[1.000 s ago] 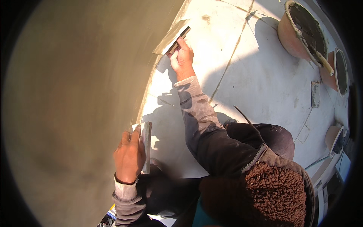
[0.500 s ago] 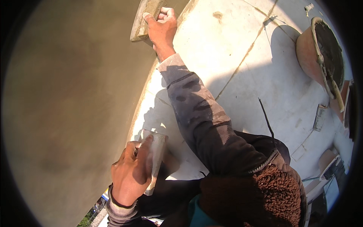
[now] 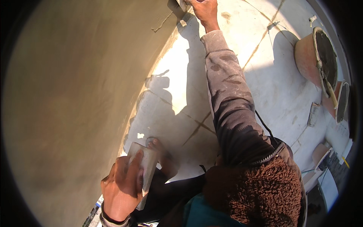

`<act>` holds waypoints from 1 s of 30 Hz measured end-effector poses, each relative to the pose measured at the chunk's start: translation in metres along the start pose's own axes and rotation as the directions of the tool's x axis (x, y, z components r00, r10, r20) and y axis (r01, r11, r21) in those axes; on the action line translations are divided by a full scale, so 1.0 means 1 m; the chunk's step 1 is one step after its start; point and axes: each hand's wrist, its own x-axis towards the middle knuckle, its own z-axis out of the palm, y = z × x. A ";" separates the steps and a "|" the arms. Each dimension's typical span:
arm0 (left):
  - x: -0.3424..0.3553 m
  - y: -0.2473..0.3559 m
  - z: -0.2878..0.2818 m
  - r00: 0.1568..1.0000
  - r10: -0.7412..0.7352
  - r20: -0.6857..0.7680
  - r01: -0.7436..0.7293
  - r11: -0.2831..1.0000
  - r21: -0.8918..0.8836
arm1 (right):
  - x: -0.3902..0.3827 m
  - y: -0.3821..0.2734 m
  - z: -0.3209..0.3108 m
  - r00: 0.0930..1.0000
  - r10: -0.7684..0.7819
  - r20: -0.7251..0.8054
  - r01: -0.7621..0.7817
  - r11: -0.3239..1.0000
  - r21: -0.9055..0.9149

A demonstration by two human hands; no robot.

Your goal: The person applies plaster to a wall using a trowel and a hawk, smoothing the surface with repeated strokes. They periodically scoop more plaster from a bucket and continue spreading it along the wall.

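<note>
The plastered wall [image 3: 83,94], smooth and grey-brown, runs down the left side and serves here as the landmark. The left hand [image 3: 121,185] is beside the lower stretch of the wall's edge, its fingers curled round a pale grey rectangular block [image 3: 151,163], one finger laid along the flat face. The right hand [image 3: 207,14] is by the upper stretch of that edge, clasped on a trowel [image 3: 182,4]; the trowel is mostly out of view, so whether its blade touches the wall cannot be told. Near the trowel, a short ragged line [image 3: 162,22] marks the wall's surface.

A pale tiled floor [image 3: 272,98] meets the wall along the edge. On it, just right of the block and near the wall, is a blurred bare foot [image 3: 166,160]. Well apart from the wall, on its right, stands a reddish bucket [image 3: 305,56] holding grey mortar [image 3: 326,56], with a pale handle [image 3: 331,94] at its rim. A smaller bucket [image 3: 329,104] stands just beside it, equally far from the wall.
</note>
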 end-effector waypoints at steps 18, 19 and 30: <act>-0.010 -0.009 -0.003 0.980 0.134 -0.145 -0.121 0.988 0.096 | -0.235 -0.054 0.138 0.990 0.064 0.124 -0.035 0.974 -0.224; -0.011 -0.011 0.000 0.981 0.132 -0.144 -0.122 0.989 0.078 | -0.249 -0.053 0.142 0.979 0.077 0.187 -0.043 0.982 -0.182; -0.036 -0.046 0.059 0.973 0.113 -0.201 -0.108 0.994 0.032 | -0.071 -0.052 0.034 0.982 -0.172 -0.083 0.181 0.977 0.116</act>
